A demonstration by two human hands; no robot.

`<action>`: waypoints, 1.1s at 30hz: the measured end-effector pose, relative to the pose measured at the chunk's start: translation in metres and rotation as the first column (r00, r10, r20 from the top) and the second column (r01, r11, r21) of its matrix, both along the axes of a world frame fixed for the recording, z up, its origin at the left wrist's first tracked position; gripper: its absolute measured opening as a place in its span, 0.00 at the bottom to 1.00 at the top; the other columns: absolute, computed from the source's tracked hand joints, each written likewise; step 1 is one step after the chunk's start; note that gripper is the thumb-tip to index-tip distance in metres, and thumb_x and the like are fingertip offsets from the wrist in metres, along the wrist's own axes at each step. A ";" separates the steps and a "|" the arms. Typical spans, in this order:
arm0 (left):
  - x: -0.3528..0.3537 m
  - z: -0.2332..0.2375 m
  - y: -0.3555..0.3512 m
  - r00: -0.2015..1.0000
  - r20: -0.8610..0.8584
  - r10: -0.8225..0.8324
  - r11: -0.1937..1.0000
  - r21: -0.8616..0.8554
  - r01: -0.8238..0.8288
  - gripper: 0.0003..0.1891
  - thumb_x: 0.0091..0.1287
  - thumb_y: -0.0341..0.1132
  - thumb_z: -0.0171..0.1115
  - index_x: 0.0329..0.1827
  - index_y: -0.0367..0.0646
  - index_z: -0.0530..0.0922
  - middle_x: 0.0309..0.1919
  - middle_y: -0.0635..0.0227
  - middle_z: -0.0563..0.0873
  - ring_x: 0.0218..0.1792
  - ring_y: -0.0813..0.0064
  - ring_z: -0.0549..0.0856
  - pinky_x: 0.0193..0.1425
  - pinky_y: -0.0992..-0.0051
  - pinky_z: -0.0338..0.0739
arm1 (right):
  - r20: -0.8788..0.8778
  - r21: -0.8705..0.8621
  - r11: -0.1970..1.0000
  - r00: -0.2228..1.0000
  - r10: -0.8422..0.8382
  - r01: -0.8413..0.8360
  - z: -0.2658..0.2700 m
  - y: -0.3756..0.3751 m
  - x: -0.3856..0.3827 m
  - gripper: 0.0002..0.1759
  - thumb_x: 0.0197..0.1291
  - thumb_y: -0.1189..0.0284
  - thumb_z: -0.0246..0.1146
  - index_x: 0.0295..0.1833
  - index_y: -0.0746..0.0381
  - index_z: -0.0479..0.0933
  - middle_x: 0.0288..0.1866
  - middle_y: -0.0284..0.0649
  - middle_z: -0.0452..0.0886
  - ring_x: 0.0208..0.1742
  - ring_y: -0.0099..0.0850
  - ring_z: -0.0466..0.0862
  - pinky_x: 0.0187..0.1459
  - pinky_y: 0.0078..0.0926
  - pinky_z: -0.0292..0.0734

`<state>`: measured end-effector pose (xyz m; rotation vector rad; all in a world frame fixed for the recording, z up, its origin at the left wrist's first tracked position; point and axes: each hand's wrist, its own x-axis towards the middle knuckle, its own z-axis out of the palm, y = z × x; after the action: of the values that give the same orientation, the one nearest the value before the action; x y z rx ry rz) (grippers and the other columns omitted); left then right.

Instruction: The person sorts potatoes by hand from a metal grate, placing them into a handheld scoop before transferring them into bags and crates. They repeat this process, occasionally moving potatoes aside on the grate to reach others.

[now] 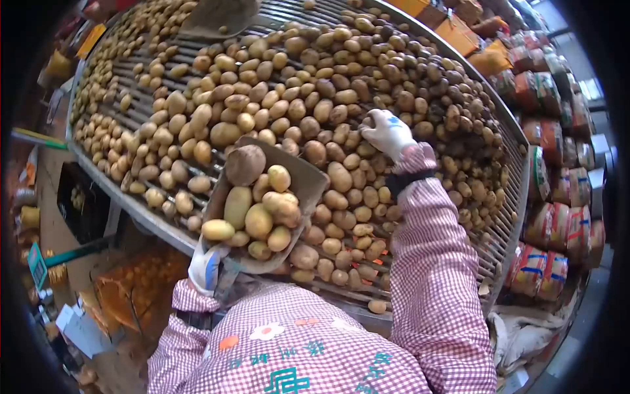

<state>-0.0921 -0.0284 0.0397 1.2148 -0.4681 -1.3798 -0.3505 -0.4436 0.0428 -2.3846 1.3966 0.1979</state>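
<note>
left hand (pixel 205 268) clenched round handle of scoop (pixel 308 180), held level over near edge of roller table (pixel 289 16); load of potatoes (pixel 258 221) heavy, firm, roll-prone; right hand (pixel 387 133) palm-down on pile (pixel 295 85), grip unclear

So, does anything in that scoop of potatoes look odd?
Yes: one big, dull brown potato at the far end of the scoop in the left hand. It is darker and larger than the smooth yellow potatoes beside it.
</note>
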 end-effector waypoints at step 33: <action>0.005 -0.001 0.008 0.906 0.417 -0.071 0.987 0.162 0.003 0.19 0.75 0.32 0.57 0.67 0.36 0.77 0.60 0.57 0.82 0.58 0.63 0.83 0.63 0.64 0.79 | -0.441 -0.185 0.877 0.760 -0.477 0.443 -0.004 0.051 -0.168 0.27 0.71 0.54 0.64 0.67 0.59 0.75 0.67 0.50 0.80 0.68 0.44 0.83 0.65 0.47 0.80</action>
<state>-0.0869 -0.0206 0.0388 1.6556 -0.6953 -1.1990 -0.5183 -0.3922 0.0384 -2.0243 2.2051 0.6441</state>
